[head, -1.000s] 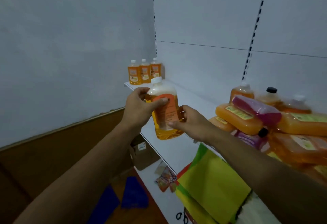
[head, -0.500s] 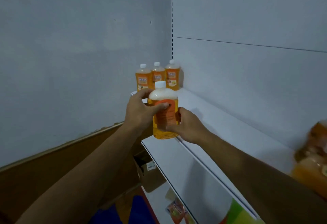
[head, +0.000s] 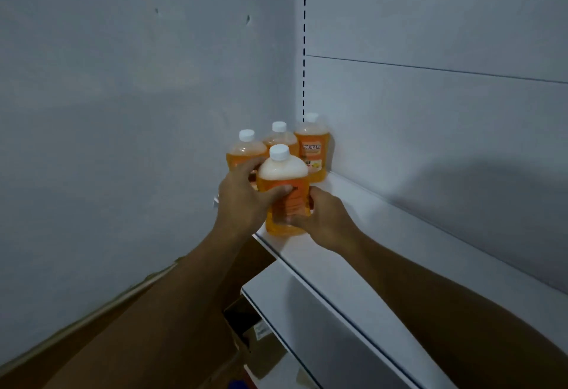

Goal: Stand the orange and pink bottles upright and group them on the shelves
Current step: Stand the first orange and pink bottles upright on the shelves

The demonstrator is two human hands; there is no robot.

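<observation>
Both hands hold one orange bottle (head: 284,179) with a white cap, upright, at the left end of the white shelf (head: 384,235). My left hand (head: 242,201) wraps its left side, thumb across the label. My right hand (head: 322,219) grips its lower right side. Its base is at the shelf's front edge; I cannot tell whether it touches. Directly behind it three more orange bottles stand upright in the corner: one at the left (head: 244,150), one in the middle (head: 281,136), one at the right (head: 312,149).
A grey wall (head: 123,112) closes the left side and the shelf's back panel (head: 430,112) rises at the right. A lower white shelf (head: 307,312) juts out below. A cardboard box (head: 255,336) sits on the floor underneath.
Both hands carried the bottle forward and left to the three standing bottles. The view turned left, so the heap of lying orange and pink bottles left the frame.
</observation>
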